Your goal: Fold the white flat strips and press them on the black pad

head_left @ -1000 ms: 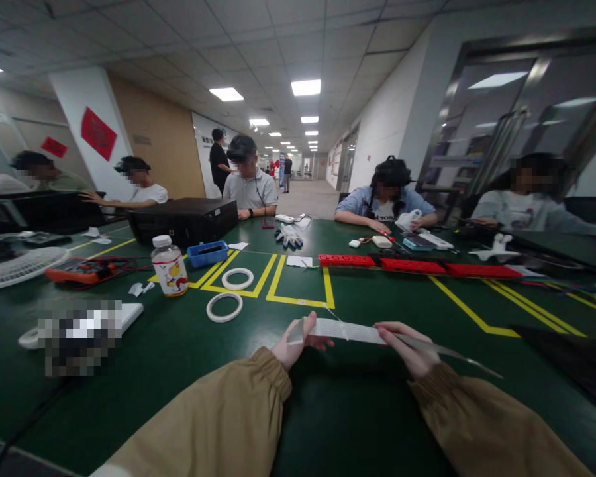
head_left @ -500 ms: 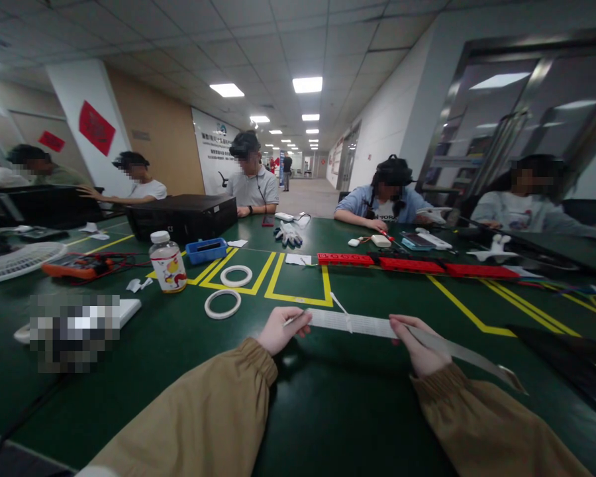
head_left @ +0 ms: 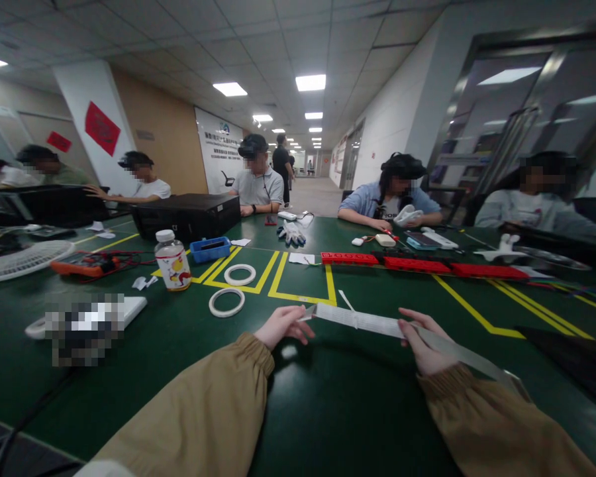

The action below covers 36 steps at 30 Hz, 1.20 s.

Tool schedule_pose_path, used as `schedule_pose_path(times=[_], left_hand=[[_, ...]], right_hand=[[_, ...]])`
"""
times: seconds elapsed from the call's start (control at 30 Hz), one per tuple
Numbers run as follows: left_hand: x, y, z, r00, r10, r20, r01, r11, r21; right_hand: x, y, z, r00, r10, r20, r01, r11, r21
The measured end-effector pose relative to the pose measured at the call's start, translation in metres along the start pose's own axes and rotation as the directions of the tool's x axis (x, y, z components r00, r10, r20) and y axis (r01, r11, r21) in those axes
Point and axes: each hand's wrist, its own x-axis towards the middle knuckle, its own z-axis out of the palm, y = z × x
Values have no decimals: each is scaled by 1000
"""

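A flat, pale ribbon cable [head_left: 372,322] with fine lines along it stretches between my two hands above the green table [head_left: 328,411]. My left hand [head_left: 284,324] pinches it near its left end between thumb and fingers, the lower fingers loosely apart. Toward the other side, my right hand [head_left: 424,341] grips the cable with thumb and fingers. The cable's tail runs past that hand and droops over the right sleeve. A thin white strip [head_left: 346,300], perhaps a cable tie, sticks up from the cable's middle.
Two tape rolls [head_left: 227,303], a jar [head_left: 173,262] and a blue tray [head_left: 210,250] stand at the left. Red strips [head_left: 417,265] lie across the table beyond my hands. A black case [head_left: 186,215] stands farther back. Several people sit around the table.
The lower fingers of my left hand have loosened and spread. The cable between my hands slopes down more to the right. A person in black now shows in the background.
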Motion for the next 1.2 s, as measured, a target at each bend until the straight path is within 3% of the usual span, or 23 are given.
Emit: schedule_pose_path(times=[0.2, 0.33, 0.43, 0.53, 0.67, 0.73, 0.97, 1.07, 1.13, 1.2], left_hand=[[0, -3, 4, 998, 54, -44, -48, 992, 116], [2, -4, 4, 982, 117, -145, -90, 980, 178], [4, -4, 2, 960, 158, -230, -119, 977, 175], [6, -4, 0, 934, 205, -294, -157, 971, 178], [7, -4, -5, 904, 256, -342, -199, 961, 193], [7, -4, -7, 891, 276, -360, -215, 956, 201], [12, -8, -10, 906, 244, -347, -176, 960, 216], [12, -9, -12, 924, 214, -317, -149, 965, 216], [10, -8, -13, 935, 216, -282, -128, 945, 301], [7, -7, -13, 939, 272, -211, -137, 857, 497]], right_hand=[[-7, -4, 7, 995, -87, 48, 85, 995, 42], [-10, -9, 12, 996, -80, 36, 73, 983, 166], [-10, -7, 12, 995, -98, 31, 92, 984, 155], [-6, 2, 9, 981, -148, 126, 135, 985, 111], [4, 14, 2, 913, -289, 289, 292, 956, 34], [7, 16, 2, 888, -294, 354, 310, 951, 12], [8, 12, 6, 859, -117, 498, 99, 993, 62], [7, 14, 6, 859, -113, 499, 101, 994, 51], [4, 16, 7, 875, -133, 465, 139, 990, 22], [1, 18, 10, 887, -161, 432, 174, 985, 10]])
